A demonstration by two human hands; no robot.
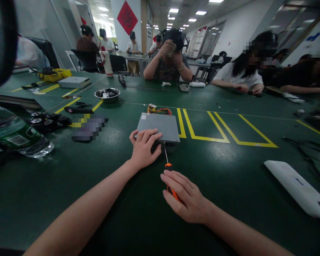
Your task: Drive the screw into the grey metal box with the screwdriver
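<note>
A grey metal box (162, 125) with a bundle of coloured wires (160, 110) at its far side lies on the green table. My left hand (144, 147) rests on the box's near left corner, its fingers spread over the top and front edge. My right hand (185, 195) is wrapped round the orange and black handle of a screwdriver (168, 167). The thin shaft points away from me, and its tip is at the near face of the box. Whether the tip sits in a screw is too small to tell.
Left on the table (237, 177) are a plastic bottle (18, 135), a metal bowl (107, 94) and a dark phone-like object (89, 128). A white device (296, 188) lies at right, near black cables (306, 153). People sit across the table.
</note>
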